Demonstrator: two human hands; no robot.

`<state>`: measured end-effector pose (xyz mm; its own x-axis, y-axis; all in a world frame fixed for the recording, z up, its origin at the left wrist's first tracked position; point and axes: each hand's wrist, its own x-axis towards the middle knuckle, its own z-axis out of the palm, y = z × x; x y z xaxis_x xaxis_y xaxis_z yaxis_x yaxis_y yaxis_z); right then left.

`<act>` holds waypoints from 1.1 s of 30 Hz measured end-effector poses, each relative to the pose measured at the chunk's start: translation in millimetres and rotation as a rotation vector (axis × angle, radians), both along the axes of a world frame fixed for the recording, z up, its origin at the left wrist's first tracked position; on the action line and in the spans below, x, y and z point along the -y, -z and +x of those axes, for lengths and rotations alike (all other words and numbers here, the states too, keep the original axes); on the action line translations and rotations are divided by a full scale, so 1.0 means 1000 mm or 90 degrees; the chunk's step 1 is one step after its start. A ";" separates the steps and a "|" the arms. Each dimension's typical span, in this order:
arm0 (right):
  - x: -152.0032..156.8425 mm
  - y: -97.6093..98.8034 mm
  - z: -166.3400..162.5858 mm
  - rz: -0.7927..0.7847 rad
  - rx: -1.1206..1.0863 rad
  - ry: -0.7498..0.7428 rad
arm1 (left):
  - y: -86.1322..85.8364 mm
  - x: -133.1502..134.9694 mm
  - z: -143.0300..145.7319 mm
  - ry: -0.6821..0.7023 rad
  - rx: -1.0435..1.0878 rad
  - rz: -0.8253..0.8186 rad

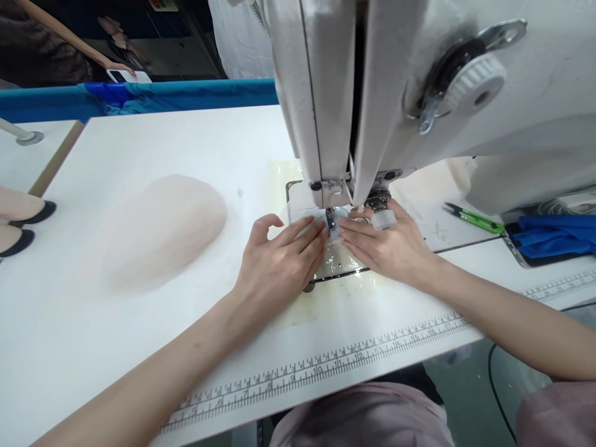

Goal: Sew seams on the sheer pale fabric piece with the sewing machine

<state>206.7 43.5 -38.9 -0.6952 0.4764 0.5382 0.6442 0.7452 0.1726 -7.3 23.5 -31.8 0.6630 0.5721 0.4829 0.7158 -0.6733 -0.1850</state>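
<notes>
Head view: left hand (285,259) and right hand (395,245) flat beside the foot (330,217)

Take the foot as the centre of the clock, with twelve pointing away from the worker. The left hand lies at eight o'clock, palm down, most fingers stretched out close together, tips just beside the foot; its outermost finger is lifted and crooked. The right hand sits at four, palm down too, fingers extended and slightly parted, tips just across from the other hand's.

Around the foot, by those fingertips, is a pale sheer piece (302,213) — I can't make out its edges, nor how much the hands cover. Metal plate (342,266) shows at six, and yellowish film (293,313) at seven, on the white table (256,143).

The machine (321,93) looms from twelve round to two, with a ribbed knob (475,85) at two. Green snips (483,221) lie at three; farther out that way, a blue cloth (559,234) rests on a dark flat device (519,253). At nine there's a faint brownish patch (186,217) — shadow or sheer cloth, I can't say. A ruler (326,371) runs along the near edge at six. Well off at ten, beyond a blue cover (200,96), another person's hand (114,65) is at a white phone (139,77).
</notes>
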 end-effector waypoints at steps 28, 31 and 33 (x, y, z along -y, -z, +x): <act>0.001 -0.006 0.000 0.038 0.019 0.002 | -0.007 0.004 -0.007 -0.046 -0.023 0.023; 0.007 -0.012 -0.002 0.076 -0.036 -0.022 | -0.014 0.006 -0.008 -0.025 0.000 0.081; 0.011 -0.013 -0.005 0.065 -0.061 -0.047 | -0.015 0.004 -0.009 -0.009 0.022 0.076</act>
